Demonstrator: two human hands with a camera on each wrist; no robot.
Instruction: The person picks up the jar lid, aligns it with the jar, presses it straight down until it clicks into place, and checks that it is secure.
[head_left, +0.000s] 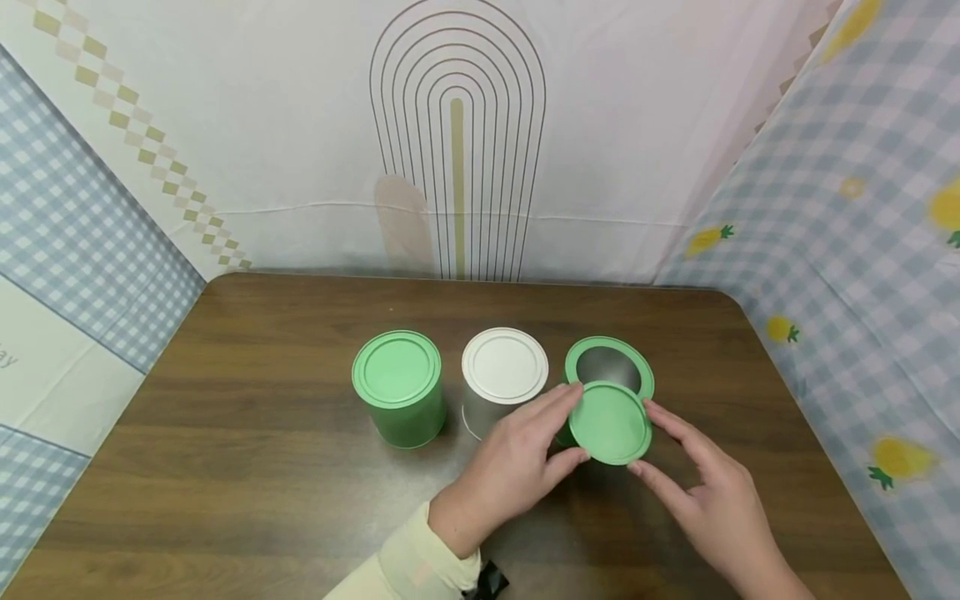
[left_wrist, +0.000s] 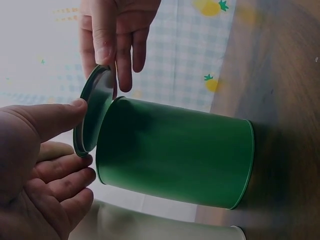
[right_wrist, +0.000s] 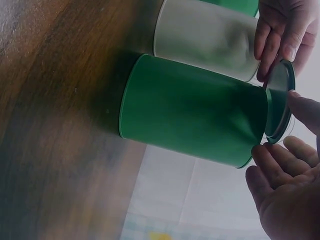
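Both hands pinch a round green lid [head_left: 611, 423] by its edge, left hand [head_left: 517, 458] at its left side and right hand [head_left: 712, 496] at its right. The lid is tilted over the near part of the mouth of an uncovered green can [left_wrist: 175, 150], whose ring-shaped rim [head_left: 592, 345] frames a dark grey inside. In both wrist views thumbs lie on the lid's near face, and its lower edge comes close to the can's rim. The can stands upright on the table.
Left of the uncovered can stand a white-lidded can [head_left: 506, 367] and a green can with its lid on [head_left: 399, 379], in a row on the brown wooden table [head_left: 247, 467]. A patterned white cloth [head_left: 615, 108] hangs behind, and checked cloth [head_left: 847, 333] along the right.
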